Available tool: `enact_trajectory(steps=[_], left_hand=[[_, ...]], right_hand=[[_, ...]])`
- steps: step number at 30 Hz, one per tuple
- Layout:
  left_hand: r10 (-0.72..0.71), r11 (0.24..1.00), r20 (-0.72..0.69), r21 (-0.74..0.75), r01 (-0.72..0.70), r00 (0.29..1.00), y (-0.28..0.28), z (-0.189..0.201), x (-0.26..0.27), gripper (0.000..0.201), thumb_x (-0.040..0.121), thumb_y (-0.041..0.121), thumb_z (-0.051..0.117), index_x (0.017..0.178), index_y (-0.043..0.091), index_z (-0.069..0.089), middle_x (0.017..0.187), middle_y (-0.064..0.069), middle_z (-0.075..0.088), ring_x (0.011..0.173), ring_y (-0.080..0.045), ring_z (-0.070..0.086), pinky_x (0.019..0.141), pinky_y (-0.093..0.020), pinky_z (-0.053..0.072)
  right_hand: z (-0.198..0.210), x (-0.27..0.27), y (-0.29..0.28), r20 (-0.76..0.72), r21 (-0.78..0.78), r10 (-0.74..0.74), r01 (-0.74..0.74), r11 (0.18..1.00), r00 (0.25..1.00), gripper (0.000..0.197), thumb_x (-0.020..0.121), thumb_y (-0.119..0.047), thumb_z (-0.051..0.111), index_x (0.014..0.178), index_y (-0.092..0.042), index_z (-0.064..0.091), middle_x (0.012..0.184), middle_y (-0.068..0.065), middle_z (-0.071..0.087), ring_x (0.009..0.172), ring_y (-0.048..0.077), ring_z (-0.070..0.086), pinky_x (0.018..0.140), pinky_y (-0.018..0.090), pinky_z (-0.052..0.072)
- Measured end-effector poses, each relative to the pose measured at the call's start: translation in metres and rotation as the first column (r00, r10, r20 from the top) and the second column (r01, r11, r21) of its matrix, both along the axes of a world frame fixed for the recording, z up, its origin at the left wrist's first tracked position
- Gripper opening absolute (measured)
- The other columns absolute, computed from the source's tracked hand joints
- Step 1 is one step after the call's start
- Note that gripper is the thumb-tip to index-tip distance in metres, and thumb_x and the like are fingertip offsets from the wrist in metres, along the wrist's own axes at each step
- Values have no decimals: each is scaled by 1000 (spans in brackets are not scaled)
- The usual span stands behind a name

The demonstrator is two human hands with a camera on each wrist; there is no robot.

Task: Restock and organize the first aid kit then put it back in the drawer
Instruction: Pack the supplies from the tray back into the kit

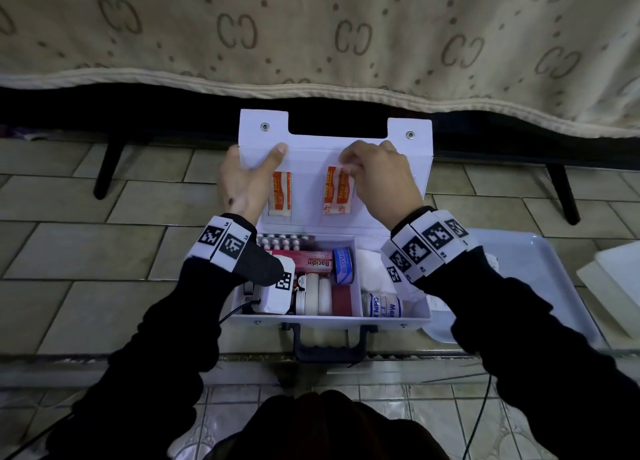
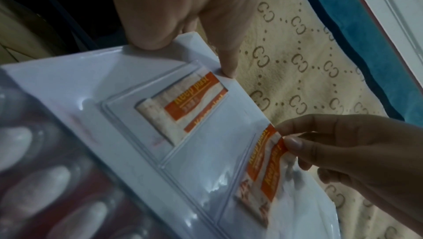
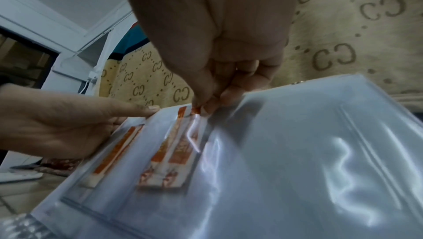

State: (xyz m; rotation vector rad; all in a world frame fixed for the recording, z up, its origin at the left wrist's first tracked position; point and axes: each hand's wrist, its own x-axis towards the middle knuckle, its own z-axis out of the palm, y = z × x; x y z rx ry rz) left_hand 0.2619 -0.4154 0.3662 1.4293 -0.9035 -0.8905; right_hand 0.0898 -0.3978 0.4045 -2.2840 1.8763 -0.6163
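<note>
A white first aid kit [image 1: 394, 317] lies open on the tiled floor, its lid [image 1: 311, 154] raised towards the bed. My left hand [image 1: 249, 179] grips the lid's left edge, thumb on the inner face. Clear pockets line the lid's inside. One pocket holds orange and white plaster strips [image 1: 281, 192] [image 2: 183, 101]. My right hand [image 1: 374, 175] pinches the top of more plaster strips [image 1: 338, 191] [image 2: 265, 167] [image 3: 174, 154] standing in the neighbouring pocket. The base holds a blister pack [image 1: 285, 242], a red box [image 1: 304, 262], a tape roll [image 1: 343, 265] and bottles [image 1: 382, 305].
A beige patterned bedspread [image 1: 311, 36] hangs over a dark gap under the bed, with black bed legs [image 1: 107, 168] on either side. A pale tray [image 1: 540, 279] lies on the floor to the right, and white sheets [image 1: 613, 279] beyond it. The kit's black handle [image 1: 329, 345] points at me.
</note>
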Motion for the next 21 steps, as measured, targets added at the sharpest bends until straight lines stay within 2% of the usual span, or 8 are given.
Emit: enact_trajectory(steps=[4,10,14,17,19,21], left_hand=[[-5,1000,15,-3,5,1000,0,-1,0,33,75,37,75,97,20,58,99,2,68,90,-13,66,81,-36,55],[5,1000,13,-16,-5,1000,-1,-2,-1,31,75,36,75,96,20,59,98,3,68,90,-12,66,82,-35,55],[9,1000,20,-11,-9,1000,-1,-1,1,29,74,37,75,93,22,58,99,2,68,93,-14,66,84,-37,54],[5,1000,8,-19,-5,1000,0,-1,-1,30,75,35,75,95,21,59,99,3,68,92,-13,66,81,-32,54],[6,1000,3,-21,-5,1000,0,0,-1,30,76,34,75,96,19,58,97,4,67,90,-11,65,77,-29,53],[8,1000,6,-22,-8,1000,0,0,-1,30,76,34,75,97,20,58,98,3,67,89,-11,65,77,-29,52]], right_hand=[[0,-2,1,-68,-23,29,-30,999,997,20,96,-12,45,104,-13,62,103,4,67,109,23,46,87,33,32],[-4,5,5,-175,-29,-17,12,999,984,26,96,-12,39,108,-17,62,111,3,59,112,24,42,87,34,30],[-7,8,10,-154,-37,-47,42,998,987,29,94,-7,38,108,-18,61,107,3,62,109,25,43,80,33,24],[-7,9,11,-142,-33,-56,52,998,988,30,92,-3,38,107,-18,60,105,2,64,108,23,43,76,32,17],[-5,10,11,-162,-15,-61,59,998,985,29,93,-6,39,107,-19,61,103,1,65,108,23,43,80,35,21],[0,10,11,-207,27,-57,64,998,977,23,95,-18,42,105,-19,63,100,2,65,110,22,43,87,40,26]])
